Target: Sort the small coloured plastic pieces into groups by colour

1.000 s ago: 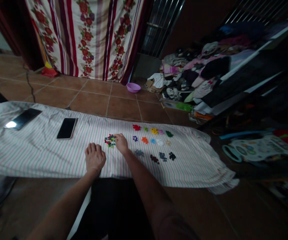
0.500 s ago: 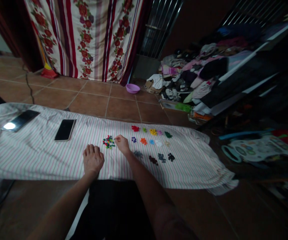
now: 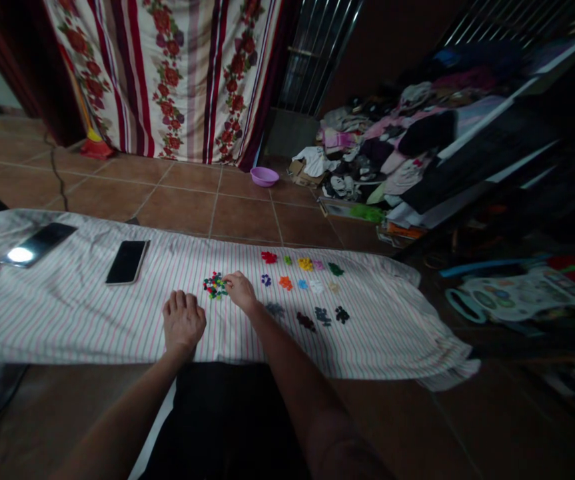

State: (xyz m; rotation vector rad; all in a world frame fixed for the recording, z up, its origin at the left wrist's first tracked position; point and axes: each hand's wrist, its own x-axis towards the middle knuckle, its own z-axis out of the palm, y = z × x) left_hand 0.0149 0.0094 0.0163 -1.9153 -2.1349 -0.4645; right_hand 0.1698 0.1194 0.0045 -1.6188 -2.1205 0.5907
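Observation:
My right hand is at the right edge of a mixed pile of small, bead-like coloured pieces. Its thumb and fingertips are pinched together; whatever is between them is too small to make out. My left hand lies palm down on the striped cloth, left of and nearer than the pile, its fingers stretched out and holding nothing. Right of my right hand are single-colour heaps, among them red pieces, yellow pieces, orange pieces, dark brown pieces and black pieces.
On the cloth's left side lie a phone and a shiny dark device reflecting a light. Beyond the cloth, a purple basin stands on the tiled floor before a floral curtain. A clothes pile is at the right back.
My right hand has moved slightly left, closer against the mixed pile, with its fingertips still pinched. My left hand stays on the cloth. The camera view has shifted a little.

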